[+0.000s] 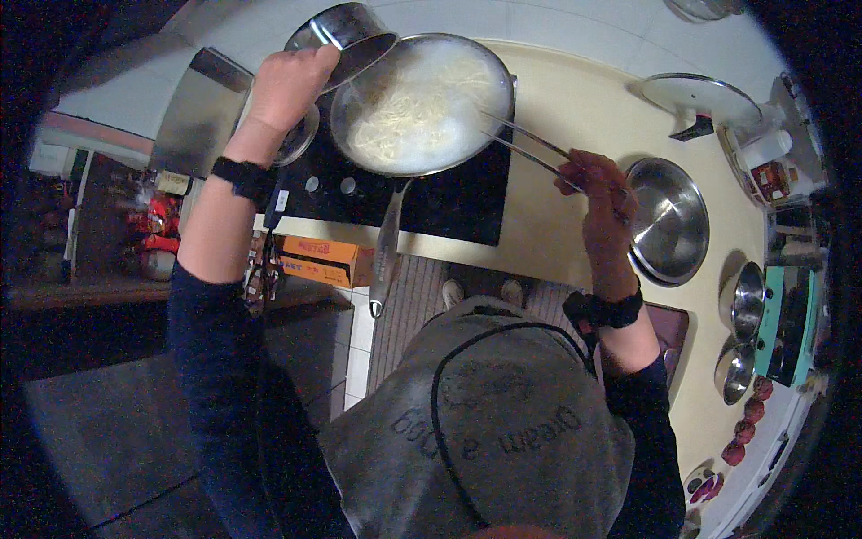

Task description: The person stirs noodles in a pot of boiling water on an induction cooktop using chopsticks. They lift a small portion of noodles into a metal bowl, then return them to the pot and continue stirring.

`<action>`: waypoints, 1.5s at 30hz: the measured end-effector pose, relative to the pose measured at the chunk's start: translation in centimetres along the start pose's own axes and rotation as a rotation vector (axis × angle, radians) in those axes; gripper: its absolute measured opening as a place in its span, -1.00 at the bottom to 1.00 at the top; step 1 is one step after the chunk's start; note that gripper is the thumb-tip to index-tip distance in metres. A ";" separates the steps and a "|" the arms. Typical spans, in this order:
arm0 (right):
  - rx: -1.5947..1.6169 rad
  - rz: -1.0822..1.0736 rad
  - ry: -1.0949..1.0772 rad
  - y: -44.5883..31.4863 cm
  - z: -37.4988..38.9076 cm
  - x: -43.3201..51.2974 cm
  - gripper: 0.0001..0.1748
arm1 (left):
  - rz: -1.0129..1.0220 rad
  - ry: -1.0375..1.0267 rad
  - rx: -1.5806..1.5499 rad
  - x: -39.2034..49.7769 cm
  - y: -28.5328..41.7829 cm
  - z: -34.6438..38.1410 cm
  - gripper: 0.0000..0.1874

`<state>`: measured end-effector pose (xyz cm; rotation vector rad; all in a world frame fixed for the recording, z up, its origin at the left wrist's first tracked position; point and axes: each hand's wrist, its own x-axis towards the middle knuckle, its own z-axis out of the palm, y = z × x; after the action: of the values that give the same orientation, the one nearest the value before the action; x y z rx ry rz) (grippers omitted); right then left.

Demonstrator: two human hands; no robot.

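My left hand (289,87) grips a steel vessel (347,23) by its near side, with its mouth tilted towards a large frying pan. The pan's long metal handle (387,249) points back towards me. Pale noodles (404,111) lie in whitish, foamy liquid inside the pan, blurred by steam. My right hand (599,185) holds a pair of metal chopsticks (532,145). Their tips reach into the pan at its right side. Whether anything is left in the tilted vessel is hidden.
The pan stands on a black cooktop (465,212). Near my right hand are nested steel bowls (670,222), with a glass lid (700,98) beyond. Smaller steel bowls (746,301) sit by a green-framed appliance (768,343). A glass lid or dish (300,138) lies under my left wrist.
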<state>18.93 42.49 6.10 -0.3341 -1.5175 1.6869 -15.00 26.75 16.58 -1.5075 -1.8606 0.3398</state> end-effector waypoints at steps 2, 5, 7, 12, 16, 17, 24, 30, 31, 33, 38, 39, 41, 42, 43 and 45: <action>-0.034 -0.001 -0.041 0.7 0.2 0.0 -0.77 | 0.028 0.003 0.002 -0.3 0.5 -0.6 -0.93; -0.076 -0.013 -0.109 1.3 0.3 -0.1 -0.76 | 0.010 -0.002 0.031 -0.6 1.4 -1.0 -0.94; -0.101 -0.036 -0.149 1.3 0.1 -0.3 -0.75 | -0.079 0.013 -0.001 -0.5 1.7 -1.3 -0.94; -0.135 -0.015 -0.136 1.1 -1.3 -0.6 -0.76 | -0.228 -0.049 -0.047 0.9 2.1 -2.7 -0.86; -0.051 -0.045 -0.035 1.0 -3.4 -0.9 -0.72 | -0.468 -0.042 -0.139 2.6 3.7 -3.7 -0.82; -0.009 -0.051 0.023 0.9 -4.1 -0.8 -0.71 | -0.568 -0.014 -0.281 3.4 4.4 -3.7 -0.82; 0.243 -0.329 0.547 -2.1 -11.0 -0.3 -0.56 | -1.023 -0.045 -1.835 9.5 14.8 -1.6 -0.80; -0.019 -0.360 0.676 -4.3 -15.8 -3.3 -0.54 | -1.122 -0.330 -2.275 13.2 29.2 2.2 -0.88; -0.046 -0.359 0.685 -4.4 -16.3 -4.0 -0.55 | -1.204 -0.352 -2.252 13.2 30.9 3.0 -0.88; -0.076 -0.363 0.706 -4.6 -17.1 -5.2 -0.57 | -1.306 -0.279 -2.287 13.2 33.7 4.6 -0.92; -0.158 -0.375 0.715 -5.0 -18.2 -7.4 -0.56 | -1.342 -0.248 -2.300 12.9 37.7 8.2 -0.90; -0.181 -0.352 0.746 -5.1 -18.3 -7.7 -0.56 | -1.360 -0.208 -2.286 12.8 38.3 8.6 -0.89; -0.207 -0.358 0.738 -5.3 -18.5 -8.0 -0.56 | -1.371 -0.189 -2.289 12.9 39.4 9.4 -0.88; -0.224 -0.362 0.727 -5.4 -18.6 -8.1 -0.55 | -1.372 -0.180 -2.268 13.0 39.8 9.8 -0.88; -0.236 -0.368 0.719 -5.4 -18.6 -8.1 -0.55 | -1.369 -0.160 -2.250 13.1 40.1 10.1 -0.88; -0.240 -0.366 0.719 -5.4 -18.6 -8.1 -0.55 | -1.379 -0.160 -2.264 13.3 40.6 10.8 -0.87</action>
<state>38.65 49.37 4.07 -0.6614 -1.1375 0.9442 7.20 53.17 -10.78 -0.2628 -2.5115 -2.9804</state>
